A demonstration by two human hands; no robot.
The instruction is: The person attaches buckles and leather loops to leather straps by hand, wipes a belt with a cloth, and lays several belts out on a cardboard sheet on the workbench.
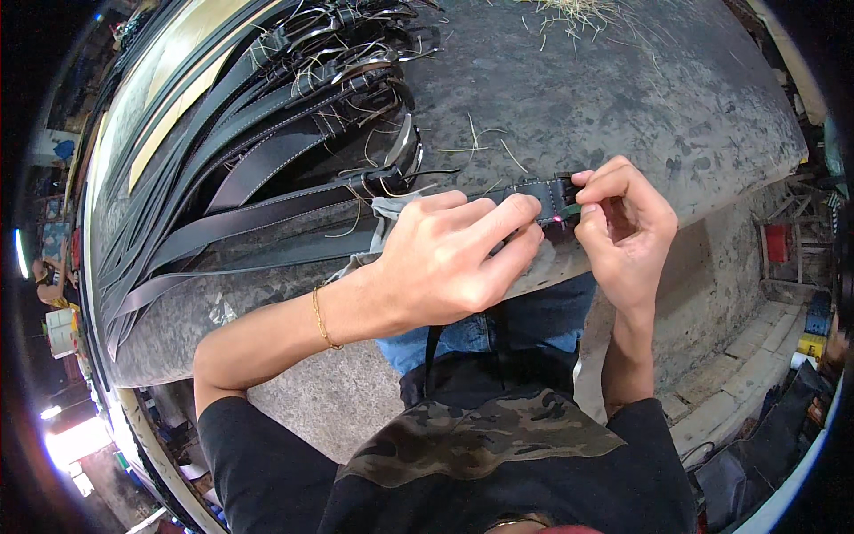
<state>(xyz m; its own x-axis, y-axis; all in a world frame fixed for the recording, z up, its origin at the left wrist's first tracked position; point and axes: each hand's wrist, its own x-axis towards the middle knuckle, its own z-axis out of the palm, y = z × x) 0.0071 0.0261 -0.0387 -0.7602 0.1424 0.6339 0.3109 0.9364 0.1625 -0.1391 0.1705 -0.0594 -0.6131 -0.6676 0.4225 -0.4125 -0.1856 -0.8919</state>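
Dark, scuffed tabletop (pixel 578 98) bears piled belts (pixel 267 165) at left; along its near edge your left hand (pixel 454 254) pinches 1 black belt (pixel 551 192), your right hand (pixel 633 236) curled at the belt's end, grip unclear.

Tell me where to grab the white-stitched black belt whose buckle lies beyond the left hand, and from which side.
From above, I'd pinch the strap across its edges, left of its buckle and clear of the left hand: it looks broad and fairly flat there, while the buckle stands up unevenly.
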